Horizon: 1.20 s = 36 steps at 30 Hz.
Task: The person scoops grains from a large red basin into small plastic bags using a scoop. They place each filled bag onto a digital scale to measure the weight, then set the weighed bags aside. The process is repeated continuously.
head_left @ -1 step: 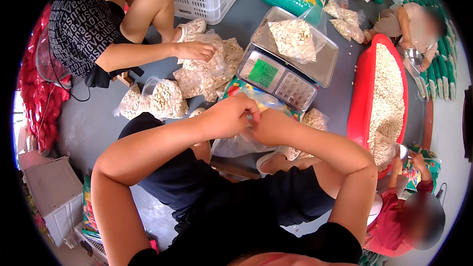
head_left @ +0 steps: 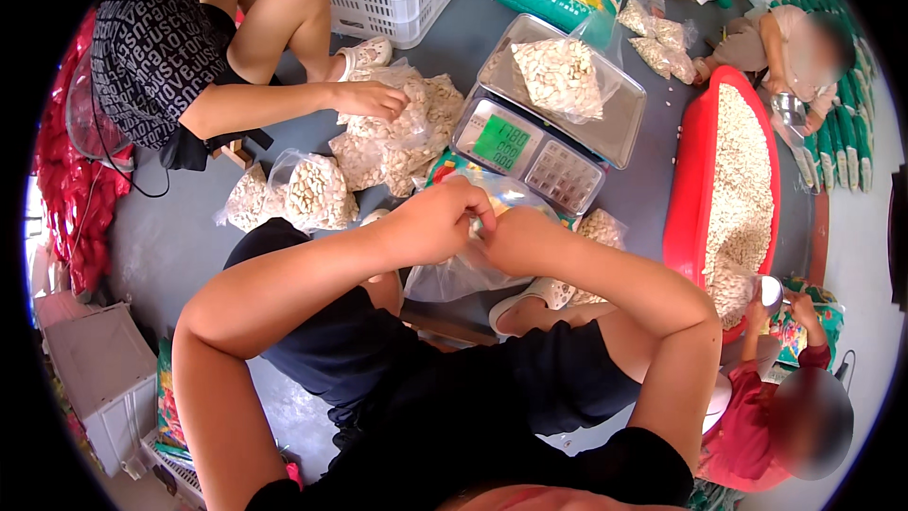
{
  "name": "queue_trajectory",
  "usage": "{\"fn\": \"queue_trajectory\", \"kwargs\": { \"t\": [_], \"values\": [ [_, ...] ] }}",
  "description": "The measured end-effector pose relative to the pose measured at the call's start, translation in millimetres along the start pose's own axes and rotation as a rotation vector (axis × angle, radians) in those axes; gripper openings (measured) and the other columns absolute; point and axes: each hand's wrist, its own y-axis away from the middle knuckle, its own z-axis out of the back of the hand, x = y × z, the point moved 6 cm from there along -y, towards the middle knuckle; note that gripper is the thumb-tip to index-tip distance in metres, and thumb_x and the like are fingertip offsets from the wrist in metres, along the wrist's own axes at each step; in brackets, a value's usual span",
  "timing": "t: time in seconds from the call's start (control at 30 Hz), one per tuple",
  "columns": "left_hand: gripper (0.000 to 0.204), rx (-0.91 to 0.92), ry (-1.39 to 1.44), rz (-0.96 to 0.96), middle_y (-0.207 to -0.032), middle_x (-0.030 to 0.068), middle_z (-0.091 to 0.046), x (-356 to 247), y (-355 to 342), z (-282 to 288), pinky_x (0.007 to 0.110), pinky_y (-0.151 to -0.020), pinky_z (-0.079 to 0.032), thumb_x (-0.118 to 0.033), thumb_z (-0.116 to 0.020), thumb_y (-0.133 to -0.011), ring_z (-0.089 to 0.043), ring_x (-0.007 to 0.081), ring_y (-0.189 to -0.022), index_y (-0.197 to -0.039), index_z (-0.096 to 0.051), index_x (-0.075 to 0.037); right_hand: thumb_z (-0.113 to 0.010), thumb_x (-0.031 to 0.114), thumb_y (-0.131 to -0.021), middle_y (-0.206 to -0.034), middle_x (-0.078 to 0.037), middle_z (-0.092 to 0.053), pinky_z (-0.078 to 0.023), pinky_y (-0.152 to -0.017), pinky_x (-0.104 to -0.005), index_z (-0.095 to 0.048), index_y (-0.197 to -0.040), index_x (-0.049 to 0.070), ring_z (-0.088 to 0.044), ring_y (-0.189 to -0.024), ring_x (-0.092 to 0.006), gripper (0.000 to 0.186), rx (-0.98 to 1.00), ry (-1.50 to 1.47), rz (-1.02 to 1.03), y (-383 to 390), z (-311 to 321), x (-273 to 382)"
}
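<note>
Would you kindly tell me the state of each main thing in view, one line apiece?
Left hand: fingers curled, close to the right hand
Right hand: fingers largely hidden, grip unclear
Clear bag: slack, beneath both hands
Scale: switched on, display lit green
Bag on the scale: filled, lying down
Red tub: open-topped, holding pale pieces
Floor bags: filled, piled together

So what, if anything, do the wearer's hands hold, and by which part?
Left hand and right hand apparently hold a clear plastic bag by its top; grip unclear.
</note>
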Motion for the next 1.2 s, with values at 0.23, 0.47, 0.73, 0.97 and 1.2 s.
{"fn": "queue_trajectory", "kwargs": {
  "t": [0.23,0.47,0.73,0.97,1.2],
  "values": [
    [0.044,-0.179,0.07,0.003,-0.102,0.015,-0.06,12,-11,14,0.031,-0.09,-0.045,0.012,-0.036,-0.073,-0.058,0.0245,-0.1,-0.107,-0.061,-0.002,-0.055,0.027,-0.085,-0.075,-0.016,-0.065,-0.051,-0.065,-0.0459,-0.066,-0.091,0.012,-0.064,-0.072,-0.0344,0.02,-0.257,-0.014,-0.091,20,64,-47],
    [0.041,-0.218,-0.003,-0.053,-0.102,0.016,-0.058,12,-14,7,0.033,-0.086,-0.047,0.01,-0.04,-0.077,-0.059,0.0262,-0.096,-0.11,-0.061,-0.002,-0.05,0.035,-0.092,-0.084,-0.019,-0.064,-0.05,-0.068,-0.0465,-0.061,-0.09,0.005,-0.063,-0.079,-0.0382,0.032,-1.033,0.037,-0.371,40,153,-163],
    [0.041,-0.122,-0.064,-0.088,-0.1,0.0161,-0.057,4,-5,-6,0.034,-0.084,-0.047,0.01,-0.04,-0.077,-0.059,0.0273,-0.093,-0.11,-0.06,-0.002,-0.047,0.053,-0.091,-0.114,-0.017,-0.053,-0.053,-0.069,-0.0468,-0.056,-0.105,0.011,-0.064,-0.082,-0.0379,0.044,-1.314,0.17,-0.623,25,173,-198],
    [0.036,-0.026,-0.13,-0.093,-0.099,0.0188,-0.056,11,2,-15,0.037,-0.085,-0.047,0.007,-0.045,-0.079,-0.059,0.0323,-0.095,-0.111,-0.059,-0.001,-0.041,0.049,-0.097,-0.055,-0.004,-0.049,-0.04,-0.057,-0.0316,-0.059,-0.068,0.006,-0.055,-0.059,-0.0218,0.054,-1.417,-0.328,-0.296,46,171,-220],
    [0.046,0.016,-0.172,-0.011,-0.105,0.0188,-0.053,21,5,-22,0.039,-0.084,-0.048,0.006,-0.044,-0.078,-0.059,0.0319,-0.097,-0.123,-0.052,-0.003,-0.042,0.047,-0.098,-0.055,0.005,-0.031,-0.017,-0.041,-0.024,-0.043,-0.067,0.01,-0.028,-0.045,-0.0061,0.049,-1.136,-1.22,-0.072,51,149,-180]
  ]
}}
